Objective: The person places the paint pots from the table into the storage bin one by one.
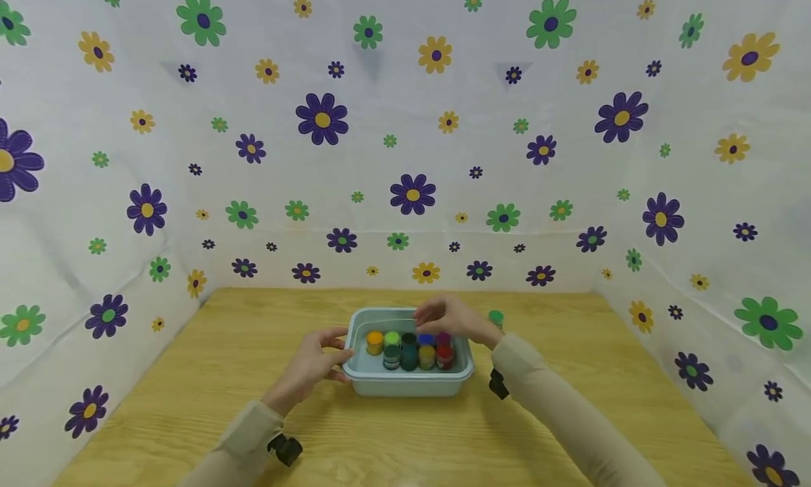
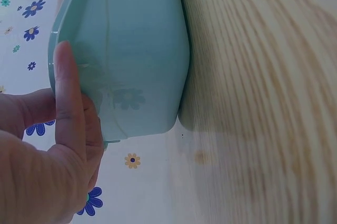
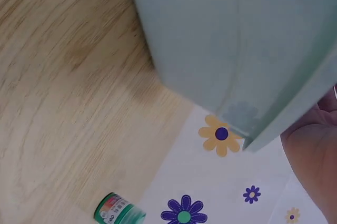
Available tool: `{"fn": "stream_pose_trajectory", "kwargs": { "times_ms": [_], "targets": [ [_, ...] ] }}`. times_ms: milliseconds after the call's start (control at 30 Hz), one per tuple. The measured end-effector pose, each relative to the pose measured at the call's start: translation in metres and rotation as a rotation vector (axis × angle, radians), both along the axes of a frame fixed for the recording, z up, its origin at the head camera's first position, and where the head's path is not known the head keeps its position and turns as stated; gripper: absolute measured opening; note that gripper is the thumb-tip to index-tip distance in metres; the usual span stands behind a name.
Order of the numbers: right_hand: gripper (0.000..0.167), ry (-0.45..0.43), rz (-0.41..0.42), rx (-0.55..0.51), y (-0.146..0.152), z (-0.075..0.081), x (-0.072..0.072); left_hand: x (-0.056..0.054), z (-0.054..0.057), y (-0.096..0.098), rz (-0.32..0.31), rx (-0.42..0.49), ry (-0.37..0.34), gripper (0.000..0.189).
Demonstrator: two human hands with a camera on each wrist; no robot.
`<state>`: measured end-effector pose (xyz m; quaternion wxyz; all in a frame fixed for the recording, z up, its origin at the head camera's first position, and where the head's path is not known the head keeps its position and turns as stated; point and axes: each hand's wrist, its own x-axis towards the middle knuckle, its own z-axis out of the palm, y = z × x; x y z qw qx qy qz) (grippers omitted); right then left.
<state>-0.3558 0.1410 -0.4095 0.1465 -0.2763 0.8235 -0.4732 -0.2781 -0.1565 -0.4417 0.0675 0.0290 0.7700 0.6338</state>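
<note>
A pale blue-green plastic tub (image 1: 412, 387) sits on the table with several small jars of different colours inside. My left hand (image 1: 315, 360) grips its left rim, thumb on the rim and fingers against the outer wall; the left wrist view shows the fingers (image 2: 68, 92) along that wall. Over the back right of the tub, my right hand (image 1: 457, 321) hovers with thumb and fingers apart, above the blue jar (image 1: 426, 340) and the purple jar (image 1: 443, 339). An orange jar (image 1: 374, 343) stands at the left end. In the right wrist view the tub's wall hides the right fingertips.
A green-capped jar (image 1: 495, 318) stands on the wooden table (image 1: 266, 360) to the right of the tub, behind the right wrist. White sheets (image 1: 412, 156) with printed flowers rise at the back and both sides.
</note>
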Motion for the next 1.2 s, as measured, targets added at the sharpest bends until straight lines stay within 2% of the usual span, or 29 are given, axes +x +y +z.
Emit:
{"fn": "stream_pose_trajectory", "kwargs": {
  "times_ms": [100,267,433,533,633,800,967,1200],
  "targets": [
    [0.032,0.041,-0.028,-0.006,0.010,-0.003,0.000,0.001,0.000,0.001,-0.004,0.001,0.002,0.051],
    [0.029,0.061,-0.104,-0.037,0.027,-0.002,-0.001,-0.001,0.000,0.000,-0.002,0.000,-0.003,0.050],
    [0.028,0.086,-0.094,-0.068,0.044,-0.001,-0.004,-0.004,0.002,-0.001,-0.007,-0.009,-0.006,0.050],
    [0.026,0.083,-0.098,-0.077,0.055,-0.003,-0.007,-0.004,0.001,-0.002,-0.018,-0.010,-0.006,0.050],
    [0.025,0.070,-0.139,-0.080,0.065,-0.004,-0.009,-0.004,0.000,-0.002,-0.013,0.002,-0.006,0.049],
    [0.030,0.039,-0.198,-0.093,0.085,-0.007,-0.016,-0.003,-0.003,-0.004,0.009,0.024,-0.010,0.049],
    [0.035,0.028,-0.220,-0.102,0.107,-0.012,-0.022,-0.003,-0.003,-0.003,0.014,0.034,-0.016,0.050],
    [0.041,0.007,-0.268,-0.056,0.133,-0.020,-0.022,-0.002,-0.004,0.001,0.005,0.021,-0.018,0.050]
  ]
}}
